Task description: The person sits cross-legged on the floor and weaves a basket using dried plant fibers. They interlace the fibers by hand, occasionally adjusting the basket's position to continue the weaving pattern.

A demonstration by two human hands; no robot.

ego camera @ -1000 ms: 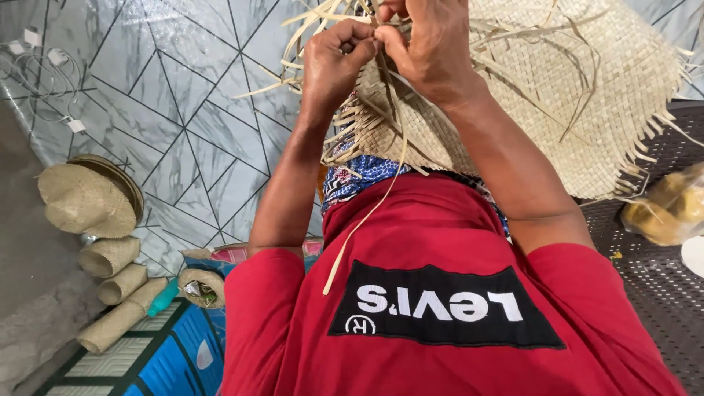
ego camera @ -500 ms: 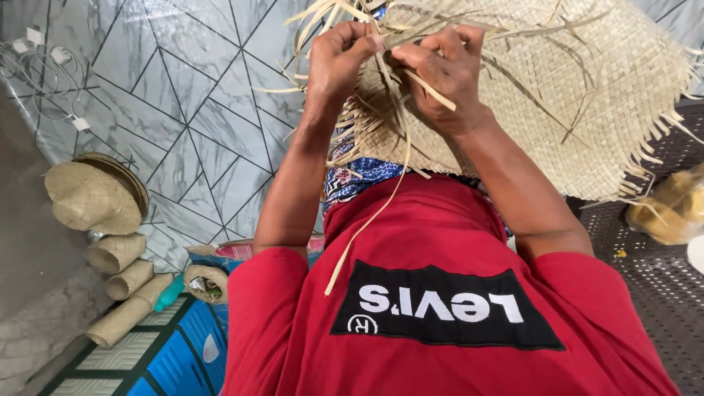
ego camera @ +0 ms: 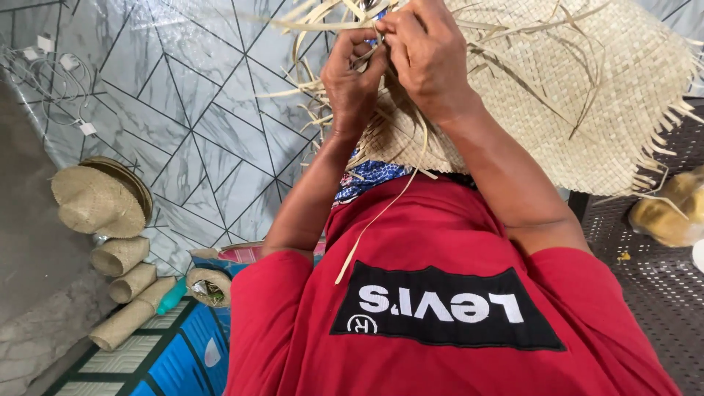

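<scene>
Tiled floor below; both hands [ego camera: 396, 66] pinch straw strips [ego camera: 381, 213] of woven mat [ego camera: 572, 110].

Home weaving corner: tiled floor [ego camera: 183, 125], finished straw hats [ego camera: 99, 198] (stacked aside).

Both hands, left hand [ego camera: 353, 77] beside right hand [ego camera: 425, 59], on woven mat [ego camera: 572, 110] over the lap, finished hat [ego camera: 99, 198] and rolled weaves [ego camera: 125, 293] at floor's left edge, loose strip [ego camera: 374, 227] hanging over shirt [ego camera: 440, 308]
</scene>
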